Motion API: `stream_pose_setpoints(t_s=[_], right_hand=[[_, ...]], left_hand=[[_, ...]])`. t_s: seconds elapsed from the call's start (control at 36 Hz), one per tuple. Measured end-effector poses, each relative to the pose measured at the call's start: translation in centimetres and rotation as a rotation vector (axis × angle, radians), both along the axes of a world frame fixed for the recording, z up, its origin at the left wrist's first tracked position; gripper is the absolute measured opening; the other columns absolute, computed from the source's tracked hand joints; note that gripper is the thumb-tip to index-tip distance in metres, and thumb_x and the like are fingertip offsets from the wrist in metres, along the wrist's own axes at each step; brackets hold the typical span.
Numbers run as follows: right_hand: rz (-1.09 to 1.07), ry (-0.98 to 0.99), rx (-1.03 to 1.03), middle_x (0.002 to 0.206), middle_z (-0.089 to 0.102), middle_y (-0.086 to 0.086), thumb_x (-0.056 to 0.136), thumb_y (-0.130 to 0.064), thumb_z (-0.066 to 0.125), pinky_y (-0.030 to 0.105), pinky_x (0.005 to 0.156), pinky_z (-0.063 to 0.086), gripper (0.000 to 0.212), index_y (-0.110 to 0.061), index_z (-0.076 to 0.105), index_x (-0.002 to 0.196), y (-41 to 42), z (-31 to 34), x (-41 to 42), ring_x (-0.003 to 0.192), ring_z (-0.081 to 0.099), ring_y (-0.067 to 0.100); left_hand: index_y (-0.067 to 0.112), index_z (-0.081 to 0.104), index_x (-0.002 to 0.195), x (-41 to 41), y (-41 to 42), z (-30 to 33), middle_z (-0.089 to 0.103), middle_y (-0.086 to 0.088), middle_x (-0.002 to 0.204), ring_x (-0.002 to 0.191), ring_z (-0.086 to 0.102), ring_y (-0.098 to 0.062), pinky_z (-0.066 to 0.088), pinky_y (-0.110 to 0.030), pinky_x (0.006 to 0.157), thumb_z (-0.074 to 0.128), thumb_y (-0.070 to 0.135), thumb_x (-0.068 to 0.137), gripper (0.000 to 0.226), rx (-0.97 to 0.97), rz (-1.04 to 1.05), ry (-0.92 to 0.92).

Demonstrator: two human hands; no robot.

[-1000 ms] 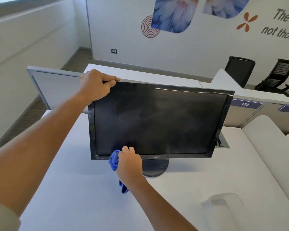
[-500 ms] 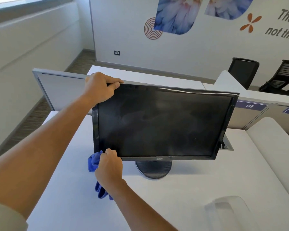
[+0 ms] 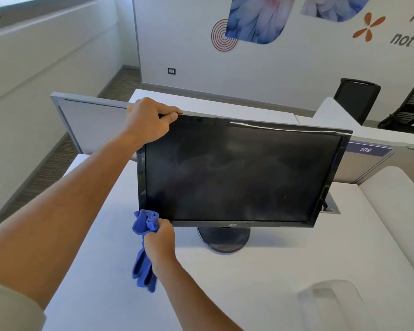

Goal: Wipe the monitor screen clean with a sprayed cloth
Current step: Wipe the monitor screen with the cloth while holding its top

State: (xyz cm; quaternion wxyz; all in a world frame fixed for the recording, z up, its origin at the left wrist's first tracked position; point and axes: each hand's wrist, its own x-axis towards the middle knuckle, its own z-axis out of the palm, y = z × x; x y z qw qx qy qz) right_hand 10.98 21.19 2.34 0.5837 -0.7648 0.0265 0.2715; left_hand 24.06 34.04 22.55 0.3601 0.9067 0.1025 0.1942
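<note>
Head view: left hand [image 3: 148, 120] clutching monitor [image 3: 239, 173] top corner; right hand [image 3: 160, 242] gripping blue cloth [image 3: 144, 225].

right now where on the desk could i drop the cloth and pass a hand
Bare white desk lies in front of the monitor's round base, out to the clear plastic item at lower right. Another bare strip runs left of the monitor, under the left arm. It is crowded at the monitor's lower left corner, where the right hand grips the blue cloth.

Head-height view, angled down, close
</note>
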Motion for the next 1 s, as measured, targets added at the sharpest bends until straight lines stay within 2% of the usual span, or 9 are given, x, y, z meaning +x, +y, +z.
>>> stream_pose_setpoints(t_s=[0.06,0.11,0.17,0.25,0.31,0.47,0.61,0.78,1.0], right_hand=[[0.117,-0.153,-0.220,0.109,0.064,0.011,0.082,0.002,0.044,0.032,0.070,0.041,0.030,-0.009,0.064,0.101,-0.1,0.2,0.7,0.082,0.056,0.024],[0.252,-0.313,-0.419,0.106,0.056,0.005,0.086,0.001,0.055,0.037,0.076,0.044,0.022,-0.013,0.061,0.102,-0.1,0.3,1.3,0.101,0.059,0.030],[0.411,-0.488,-0.603,0.111,0.054,0.005,0.089,-0.003,0.066,0.039,0.086,0.045,0.026,-0.013,0.060,0.113,0.1,0.4,1.6,0.113,0.054,0.029],[0.628,-0.675,-0.865,0.123,0.055,0.010,0.095,-0.022,0.073,0.039,0.095,0.047,0.047,-0.009,0.051,0.135,0.7,0.1,0.9,0.117,0.051,0.028],[0.706,-0.768,-0.965,0.117,0.055,0.009,0.097,-0.029,0.072,0.035,0.089,0.048,0.048,-0.010,0.051,0.136,0.9,-0.1,0.1,0.111,0.052,0.025],[0.825,-0.862,-1.089,0.092,0.044,0.006,0.094,-0.031,0.073,0.031,0.074,0.041,0.035,-0.015,0.061,0.124,0.9,0.3,-0.1,0.089,0.043,0.021],[0.788,-0.908,-1.131,0.100,0.050,0.006,0.096,-0.029,0.070,0.032,0.077,0.045,0.039,-0.012,0.057,0.129,-1.5,0.7,0.9,0.097,0.050,0.021],[0.640,-0.837,-1.145,0.119,0.053,0.008,0.100,-0.026,0.065,0.036,0.094,0.049,0.046,-0.006,0.048,0.138,-6.1,0.7,2.9,0.114,0.051,0.025],[0.520,-0.713,-1.212,0.128,0.055,0.007,0.101,-0.033,0.066,0.038,0.099,0.048,0.047,-0.015,0.048,0.141,-13.8,-0.4,6.5,0.122,0.052,0.025]], left_hand=[[0.024,0.081,0.129,0.0,0.0,0.0,0.081,-0.003,0.126,0.127,0.066,-0.027,0.045,-0.054,0.120,0.069,0.024,0.107,0.025,-0.002,0.002,0.009],[0.023,0.080,0.129,0.0,0.1,-0.1,0.081,-0.004,0.126,0.127,0.066,-0.028,0.046,-0.055,0.119,0.069,0.024,0.107,0.025,-0.002,0.004,0.011],[0.023,0.080,0.129,0.0,0.1,-0.1,0.080,-0.004,0.127,0.127,0.065,-0.027,0.046,-0.055,0.119,0.069,0.024,0.107,0.025,-0.002,0.004,0.011],[0.023,0.080,0.130,0.1,0.3,-0.2,0.080,-0.003,0.127,0.126,0.065,-0.027,0.047,-0.055,0.119,0.069,0.024,0.107,0.026,-0.001,0.006,0.018],[0.023,0.080,0.130,0.0,0.4,-0.2,0.080,-0.003,0.127,0.125,0.066,-0.027,0.048,-0.055,0.118,0.069,0.024,0.107,0.026,-0.006,0.004,0.026],[0.023,0.080,0.130,-0.4,0.4,-0.3,0.081,-0.002,0.127,0.123,0.067,-0.025,0.049,-0.055,0.116,0.069,0.024,0.107,0.026,-0.008,-0.002,0.016],[0.025,0.080,0.129,-0.4,0.3,0.0,0.081,-0.001,0.127,0.122,0.068,-0.025,0.048,-0.054,0.118,0.069,0.025,0.107,0.025,0.000,-0.008,0.017],[0.024,0.080,0.130,-0.5,0.4,0.0,0.080,-0.002,0.127,0.125,0.067,-0.026,0.047,-0.055,0.118,0.069,0.025,0.107,0.026,-0.004,-0.019,0.019],[0.021,0.080,0.130,-0.4,0.3,0.0,0.080,-0.004,0.130,0.127,0.067,-0.028,0.047,-0.057,0.117,0.068,0.024,0.107,0.026,0.010,-0.031,0.003]])
